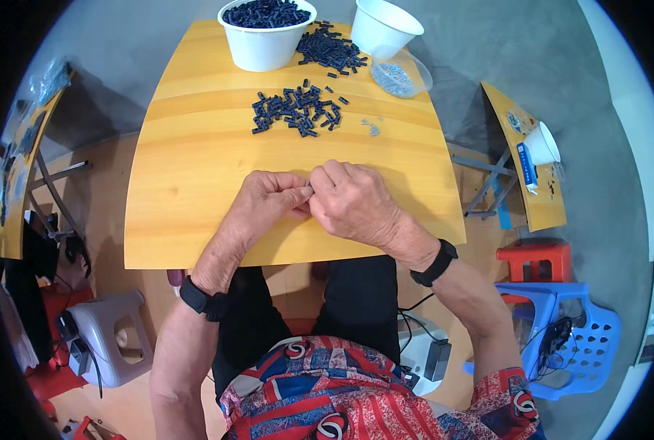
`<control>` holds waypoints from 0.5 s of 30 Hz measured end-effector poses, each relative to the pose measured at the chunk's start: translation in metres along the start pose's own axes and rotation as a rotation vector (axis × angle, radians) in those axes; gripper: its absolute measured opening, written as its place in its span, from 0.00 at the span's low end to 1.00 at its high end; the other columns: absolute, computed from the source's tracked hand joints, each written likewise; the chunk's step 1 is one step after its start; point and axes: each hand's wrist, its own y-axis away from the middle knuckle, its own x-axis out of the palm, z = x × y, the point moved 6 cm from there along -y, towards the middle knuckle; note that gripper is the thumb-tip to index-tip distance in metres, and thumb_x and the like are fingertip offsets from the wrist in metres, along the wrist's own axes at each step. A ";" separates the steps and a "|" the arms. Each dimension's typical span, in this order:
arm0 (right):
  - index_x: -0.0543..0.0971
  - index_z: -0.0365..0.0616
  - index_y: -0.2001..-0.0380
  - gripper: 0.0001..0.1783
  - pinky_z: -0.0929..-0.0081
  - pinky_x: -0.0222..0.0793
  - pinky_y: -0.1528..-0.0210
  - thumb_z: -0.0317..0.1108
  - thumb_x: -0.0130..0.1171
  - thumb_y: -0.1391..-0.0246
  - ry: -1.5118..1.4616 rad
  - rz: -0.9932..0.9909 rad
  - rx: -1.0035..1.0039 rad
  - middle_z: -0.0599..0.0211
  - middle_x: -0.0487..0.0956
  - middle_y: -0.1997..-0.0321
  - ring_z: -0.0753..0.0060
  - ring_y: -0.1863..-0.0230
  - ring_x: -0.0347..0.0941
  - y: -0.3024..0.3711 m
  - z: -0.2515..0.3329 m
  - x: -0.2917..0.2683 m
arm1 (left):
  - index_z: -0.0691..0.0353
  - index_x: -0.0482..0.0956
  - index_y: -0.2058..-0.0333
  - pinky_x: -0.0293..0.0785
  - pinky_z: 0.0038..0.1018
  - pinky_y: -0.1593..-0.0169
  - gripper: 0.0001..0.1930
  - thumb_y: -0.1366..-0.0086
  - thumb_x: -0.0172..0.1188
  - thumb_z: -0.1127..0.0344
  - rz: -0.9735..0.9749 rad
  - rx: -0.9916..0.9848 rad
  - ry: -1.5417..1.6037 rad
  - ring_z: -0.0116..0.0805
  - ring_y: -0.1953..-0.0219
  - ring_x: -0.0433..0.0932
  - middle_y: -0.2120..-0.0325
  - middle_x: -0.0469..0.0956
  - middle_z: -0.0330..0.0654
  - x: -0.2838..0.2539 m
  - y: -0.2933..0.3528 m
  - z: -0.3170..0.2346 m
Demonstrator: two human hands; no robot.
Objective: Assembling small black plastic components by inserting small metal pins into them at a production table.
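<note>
Above the near part of the yellow wooden table [188, 169], my left hand [265, 199] and my right hand [355, 202] meet fingertip to fingertip. Both are closed in a pinch. Whatever lies between the fingers is mostly hidden; only a tiny dark spot shows where they touch. Just beyond the hands is a loose heap of short black tubular pieces [298, 110]. To its right lie several small clear pieces [374, 130].
At the table's far side stand a white tub [265, 50] heaped with black pieces, another pile of them [331, 50], a second white tub [386, 29] and a clear bowl [421, 70] of small pale pieces. Stools [111, 323] and a blue plastic chair [583, 359] flank me.
</note>
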 end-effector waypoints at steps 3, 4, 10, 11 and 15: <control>0.69 0.40 0.81 0.11 0.74 0.68 0.77 0.34 0.60 0.64 -0.016 -0.010 0.018 0.64 0.66 0.81 0.68 0.79 0.70 0.001 -0.001 0.002 | 0.71 0.79 0.67 0.76 0.21 0.63 0.09 0.39 0.53 0.71 -0.003 -0.050 -0.082 0.26 0.71 0.78 0.73 0.80 0.42 0.002 -0.001 -0.005; 0.69 0.40 0.81 0.12 0.74 0.69 0.77 0.34 0.61 0.65 -0.026 -0.012 0.022 0.64 0.66 0.81 0.68 0.79 0.70 0.001 -0.001 0.003 | 0.71 0.79 0.67 0.76 0.21 0.63 0.09 0.39 0.53 0.71 -0.002 -0.051 -0.084 0.26 0.71 0.78 0.73 0.80 0.42 0.003 -0.002 -0.004; 0.69 0.41 0.82 0.13 0.74 0.69 0.78 0.36 0.62 0.65 -0.053 0.008 0.028 0.64 0.67 0.82 0.67 0.80 0.71 -0.002 -0.003 0.006 | 0.71 0.78 0.72 0.75 0.18 0.70 0.08 0.41 0.53 0.72 -0.052 -0.023 0.008 0.23 0.75 0.77 0.78 0.77 0.40 0.002 -0.001 0.003; 0.69 0.41 0.82 0.13 0.74 0.69 0.78 0.36 0.62 0.65 -0.056 0.010 0.031 0.64 0.67 0.82 0.67 0.80 0.71 -0.001 -0.003 0.007 | 0.71 0.79 0.71 0.75 0.19 0.68 0.08 0.42 0.52 0.74 -0.059 -0.031 0.010 0.24 0.74 0.77 0.77 0.78 0.40 0.002 0.000 0.004; 0.68 0.43 0.84 0.12 0.75 0.67 0.81 0.36 0.60 0.67 -0.062 -0.012 -0.032 0.66 0.66 0.83 0.69 0.82 0.69 0.001 0.004 0.009 | 0.70 0.79 0.71 0.74 0.20 0.66 0.08 0.44 0.50 0.75 -0.006 -0.058 -0.071 0.24 0.73 0.77 0.76 0.79 0.40 0.001 0.001 0.006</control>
